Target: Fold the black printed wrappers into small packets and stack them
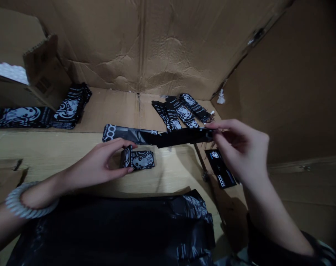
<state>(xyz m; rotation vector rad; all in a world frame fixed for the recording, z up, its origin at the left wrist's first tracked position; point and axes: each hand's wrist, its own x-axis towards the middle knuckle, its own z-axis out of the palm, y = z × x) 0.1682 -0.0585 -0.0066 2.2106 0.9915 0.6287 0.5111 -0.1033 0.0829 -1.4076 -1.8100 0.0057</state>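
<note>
At center frame, the right hand [241,149] is pinching the end of a long matte-black strip [181,136] between thumb and fingertips, while the left hand [98,159] is closing lightly on the left end of a small folded black-and-white printed packet [137,159]. Crumpled black plastic sheeting [109,232] is bunching along the bottom edge, and a black printed card [220,168] is lying just below the right hand.

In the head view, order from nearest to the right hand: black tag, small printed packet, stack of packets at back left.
From the right hand:
1. Black tag, just below.
2. Small printed packet, under the left hand.
3. Stack of packets, back left.
</note>
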